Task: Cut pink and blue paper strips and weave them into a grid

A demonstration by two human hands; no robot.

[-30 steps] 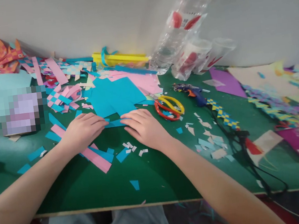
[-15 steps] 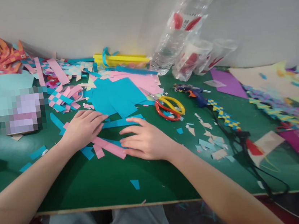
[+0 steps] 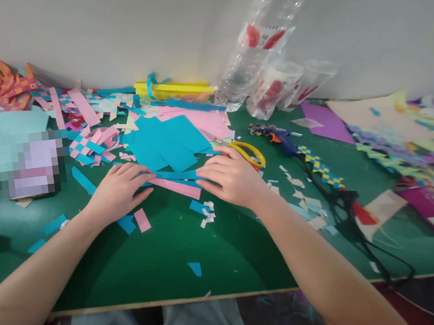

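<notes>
My left hand (image 3: 120,191) lies flat on the green table (image 3: 153,254), its spread fingers pressing the left end of a blue paper strip (image 3: 177,175). My right hand (image 3: 232,176) rests palm down with fingers stretched onto the right ends of that blue strip and a pink strip (image 3: 176,187) just below it. Both strips run between the two hands. Behind them lie blue paper squares (image 3: 167,145) on pink sheets (image 3: 204,119). Red and yellow scissors (image 3: 249,150) are partly hidden behind my right hand.
Small paper scraps (image 3: 207,211) dot the table. A glue gun (image 3: 281,136) with a black cord lies to the right, near a woven blue-yellow strip (image 3: 320,165). Plastic bottles (image 3: 263,56) lean on the wall. Woven paper pieces (image 3: 91,141) and coloured sheets crowd the left and right.
My right hand moved up and right, pushing the pink strip towards the blue one near the scissors. The left hand stayed almost still.
</notes>
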